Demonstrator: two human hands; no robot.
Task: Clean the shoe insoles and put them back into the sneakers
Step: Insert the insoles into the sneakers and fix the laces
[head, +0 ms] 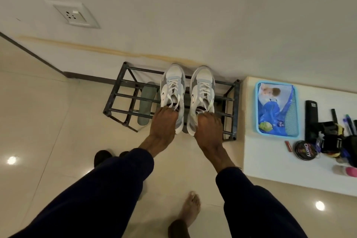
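Two white and grey sneakers stand side by side on top of a dark metal shoe rack (117, 95), toes toward the wall. My left hand (163, 121) grips the heel opening of the left sneaker (172, 87), fingers curled into it. My right hand (207, 126) grips the heel opening of the right sneaker (202, 88) the same way. A grey-green insole (146, 102) lies on a lower level of the rack, left of the sneakers. The insides of both sneakers are hidden by my hands.
A white table (270, 156) stands to the right with a blue basket (277, 109), a shoe polish tin (306, 152), a black remote, pens and clutter. The wall with a socket (76, 15) is right behind the rack. My bare foot (190, 206) stands on the tiled floor.
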